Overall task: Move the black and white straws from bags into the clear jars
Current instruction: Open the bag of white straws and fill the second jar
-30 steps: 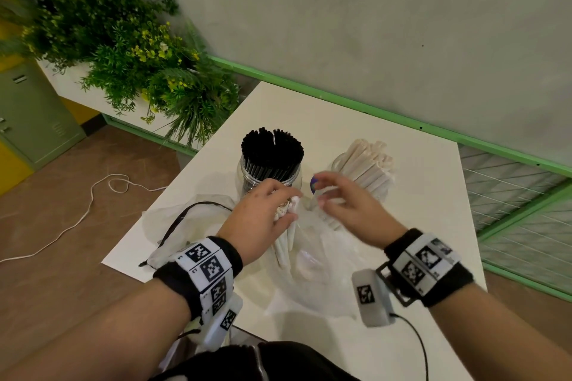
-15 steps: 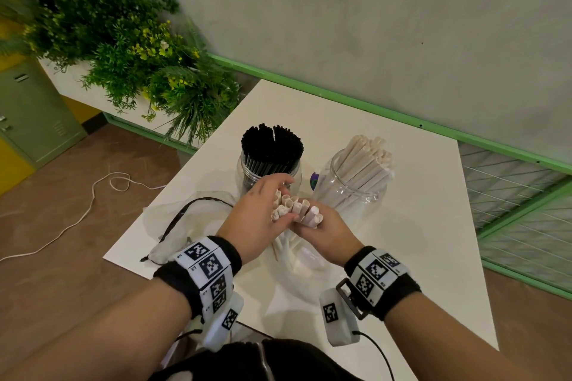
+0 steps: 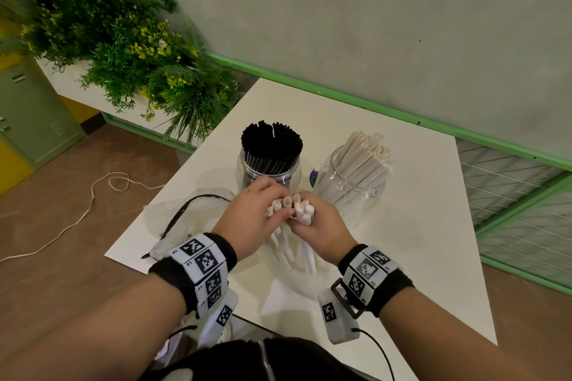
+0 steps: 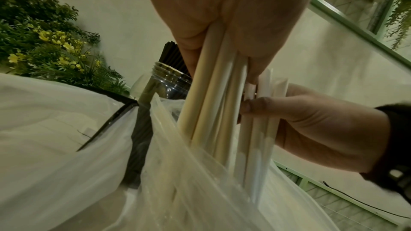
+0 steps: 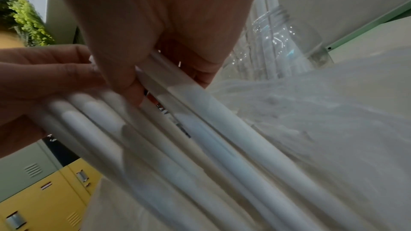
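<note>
White straws (image 3: 295, 210) bunched upright between both hands, top ends poking above the knuckles, lower ends still down inside the clear plastic bag (image 3: 288, 275) on the white table (image 3: 418, 226). Left hand (image 3: 250, 223) curled round one part of the bunch; right hand (image 3: 322, 229) curled round the other, thumb pressed across the shafts in the left wrist view. A second ago, right hand raised and apart near the white jar, holding no bunch; half a second ago, already down on the straws; now both hands closed together on them. Likely meaning: another handful gathered and ready to lift out toward the jars.

Just behind, clear jar of white straws (image 3: 356, 173) only partly filled, contents leaning right. Beside it on the left, clear jar of black straws (image 3: 269, 161) packed full, so the black share looks finished. Second bag with a black drawstring (image 3: 192, 213) lying flat on the table's left side.

No brand or readable writing anywhere; only square black-and-white marker patterns on the wristbands (image 3: 204, 266), plus tiny characters too small to read. Small purple-and-green round object (image 3: 314, 178) between the jars, unidentifiable.
</note>
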Motion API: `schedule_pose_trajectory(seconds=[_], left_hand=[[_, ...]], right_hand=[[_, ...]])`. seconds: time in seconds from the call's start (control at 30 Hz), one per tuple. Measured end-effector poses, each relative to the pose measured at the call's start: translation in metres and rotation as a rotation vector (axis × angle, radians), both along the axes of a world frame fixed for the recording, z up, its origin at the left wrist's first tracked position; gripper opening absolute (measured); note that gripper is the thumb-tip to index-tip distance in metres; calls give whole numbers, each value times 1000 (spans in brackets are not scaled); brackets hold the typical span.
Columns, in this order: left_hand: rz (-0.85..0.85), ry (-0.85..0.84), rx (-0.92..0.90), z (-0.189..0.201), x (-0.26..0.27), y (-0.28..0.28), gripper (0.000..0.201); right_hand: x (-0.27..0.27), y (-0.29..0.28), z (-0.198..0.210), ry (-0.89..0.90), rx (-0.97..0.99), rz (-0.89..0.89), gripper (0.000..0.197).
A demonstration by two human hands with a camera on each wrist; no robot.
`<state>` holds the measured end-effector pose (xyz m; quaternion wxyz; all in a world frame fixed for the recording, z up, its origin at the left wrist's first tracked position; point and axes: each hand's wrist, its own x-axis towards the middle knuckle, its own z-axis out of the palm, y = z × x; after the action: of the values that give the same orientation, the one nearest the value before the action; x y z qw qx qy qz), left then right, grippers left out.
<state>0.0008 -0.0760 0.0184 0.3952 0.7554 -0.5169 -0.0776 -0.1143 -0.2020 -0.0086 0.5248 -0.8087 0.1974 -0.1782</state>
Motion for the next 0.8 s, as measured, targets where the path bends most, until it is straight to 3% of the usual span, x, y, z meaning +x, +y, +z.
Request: schedule_pose_trajectory(seconds=[0.27, 0.4, 0.53, 0.7, 0.8], left_hand=[[56, -17, -10, -2, -2, -3, 17], [51, -33, -13, -1, -2, -3, 17], [47, -47, 7, -1, -2, -3, 16], [45, -52, 22, 2, -7, -5, 17], [39, -54, 30, 4, -8, -6, 16]], right_hand=[[2, 9, -5, -52, -2, -124, 13], [-3, 10, 1, -164, -58, -221, 45], [-2, 2, 0, -147, -170, -195, 68], [-4, -2, 7, -290, -202, -256, 62], [-6, -3, 0, -253, -245, -223, 64]])
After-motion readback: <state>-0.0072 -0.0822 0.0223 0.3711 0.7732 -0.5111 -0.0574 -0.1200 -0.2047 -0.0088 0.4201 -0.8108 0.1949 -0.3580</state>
